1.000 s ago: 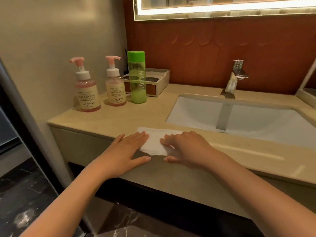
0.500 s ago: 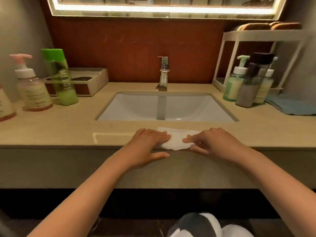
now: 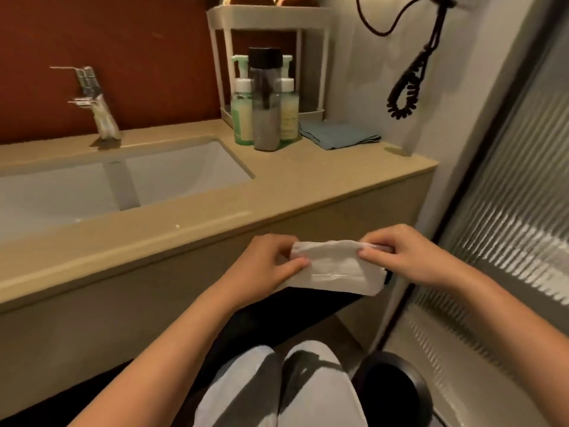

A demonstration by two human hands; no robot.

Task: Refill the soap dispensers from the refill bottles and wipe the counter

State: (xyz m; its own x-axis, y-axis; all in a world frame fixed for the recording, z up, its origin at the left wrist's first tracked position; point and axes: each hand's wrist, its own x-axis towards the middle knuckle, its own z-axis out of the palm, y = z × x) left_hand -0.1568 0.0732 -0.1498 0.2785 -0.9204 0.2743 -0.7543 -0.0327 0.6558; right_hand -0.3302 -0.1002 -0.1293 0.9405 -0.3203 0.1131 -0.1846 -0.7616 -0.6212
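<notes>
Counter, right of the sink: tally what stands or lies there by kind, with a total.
Pump dispensers: 2 (green-tinted, yellowish)
Dark bottle with black cap: 1
Folded blue cloth: 1
White shelf rack: 1
Total: 5

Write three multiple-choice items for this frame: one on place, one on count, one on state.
1. Where is the white paper towel?
A. lying in the sink
B. held off the counter in front of its edge
C. on the rack

2. How many bottles stand by the white rack?
A. one
B. three
C. five

3. How is the towel held?
A. by both hands
B. by the left hand only
C. by neither hand

Key: B, it hangs below the counter edge; B, two pump bottles flank a dark-capped bottle; A, left hand and right hand pinch its ends.
</notes>
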